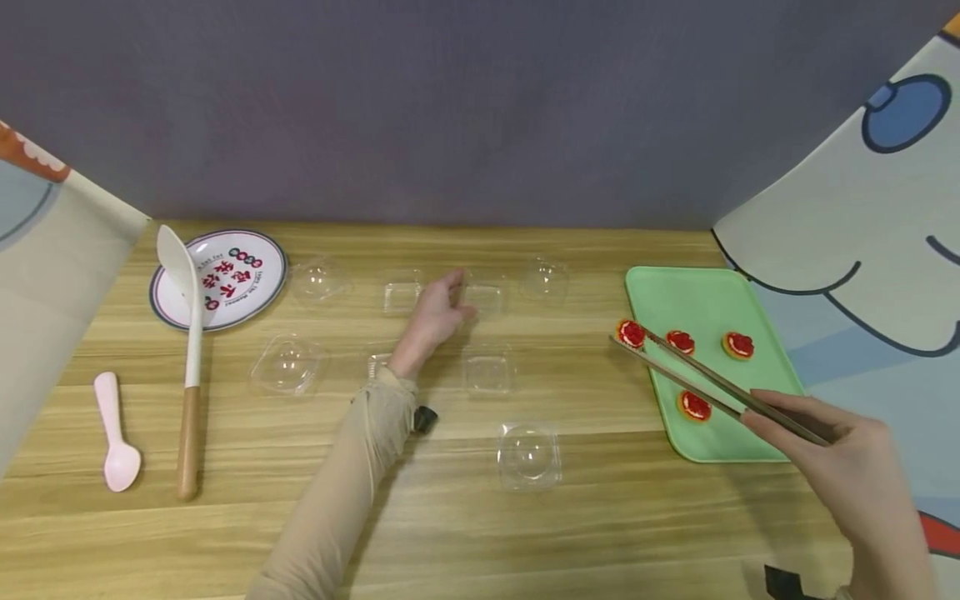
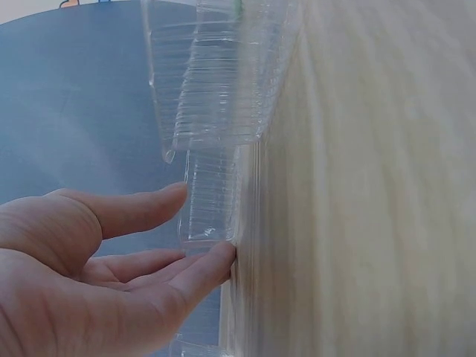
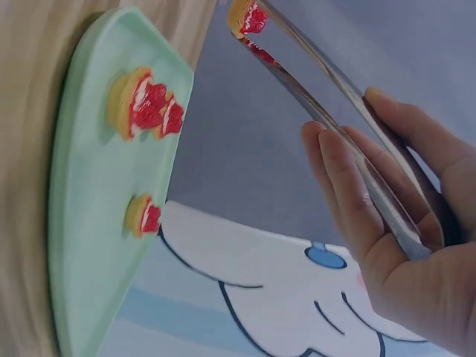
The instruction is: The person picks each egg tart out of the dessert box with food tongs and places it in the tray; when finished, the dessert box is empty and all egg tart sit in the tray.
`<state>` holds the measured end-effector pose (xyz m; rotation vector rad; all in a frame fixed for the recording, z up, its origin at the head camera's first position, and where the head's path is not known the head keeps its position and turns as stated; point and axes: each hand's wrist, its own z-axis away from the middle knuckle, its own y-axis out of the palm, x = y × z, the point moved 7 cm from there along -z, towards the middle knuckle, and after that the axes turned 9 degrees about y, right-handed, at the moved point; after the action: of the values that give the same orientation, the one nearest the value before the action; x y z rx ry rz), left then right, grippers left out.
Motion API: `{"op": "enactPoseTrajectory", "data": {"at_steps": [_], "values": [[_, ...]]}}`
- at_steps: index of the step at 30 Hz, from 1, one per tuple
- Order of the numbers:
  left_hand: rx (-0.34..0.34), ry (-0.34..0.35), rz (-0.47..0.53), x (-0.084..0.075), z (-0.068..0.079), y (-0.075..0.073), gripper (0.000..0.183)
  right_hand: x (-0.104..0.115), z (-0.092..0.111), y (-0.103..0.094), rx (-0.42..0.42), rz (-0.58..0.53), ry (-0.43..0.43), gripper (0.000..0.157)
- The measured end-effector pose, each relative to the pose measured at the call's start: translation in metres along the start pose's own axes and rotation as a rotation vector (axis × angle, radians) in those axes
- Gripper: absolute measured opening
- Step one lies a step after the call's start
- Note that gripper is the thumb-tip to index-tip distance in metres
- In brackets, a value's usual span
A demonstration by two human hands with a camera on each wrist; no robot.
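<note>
My right hand (image 1: 847,467) grips a pair of metal tongs (image 1: 720,385), seen closer in the right wrist view. A small red-topped tart (image 1: 631,333) sits between the tong tips, over the left edge of the green tray (image 1: 720,292). Three similar tarts, one of them the nearest tart (image 1: 694,406), lie on that tray. My left hand (image 1: 435,317) reaches to the back middle of the table, thumb and fingers apart. In the left wrist view its fingertips are at the end of a clear plastic box (image 2: 212,197); firm contact is hard to tell.
Clear domed lids, including a front lid (image 1: 528,456) and a left lid (image 1: 288,365), lie around more clear boxes such as a right-hand box (image 1: 487,372). At left are a printed plate (image 1: 258,292), a long-handled ladle (image 1: 193,350) across its edge, and a pink spoon (image 1: 112,429).
</note>
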<state>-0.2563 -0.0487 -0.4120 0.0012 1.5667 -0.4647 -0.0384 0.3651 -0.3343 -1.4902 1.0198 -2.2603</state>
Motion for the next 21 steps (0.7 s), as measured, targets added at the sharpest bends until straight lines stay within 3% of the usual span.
{"op": "enactPoseTrajectory", "data": {"at_steps": [9,15,18,21], "values": [[0.008,0.018,-0.004,-0.001,-0.001,0.001,0.074,-0.035,0.015,-0.022,-0.084,-0.026,0.125,0.039],[0.013,0.023,0.012,-0.001,-0.001,0.003,0.074,-0.068,0.019,-0.038,-0.171,0.061,0.241,0.049],[0.014,0.025,0.009,-0.001,0.000,0.004,0.073,-0.078,0.023,-0.047,-0.223,0.058,0.240,0.037],[0.016,0.031,0.006,-0.001,0.000,0.004,0.073,-0.089,0.029,-0.053,-0.268,0.087,0.270,0.037]]}}
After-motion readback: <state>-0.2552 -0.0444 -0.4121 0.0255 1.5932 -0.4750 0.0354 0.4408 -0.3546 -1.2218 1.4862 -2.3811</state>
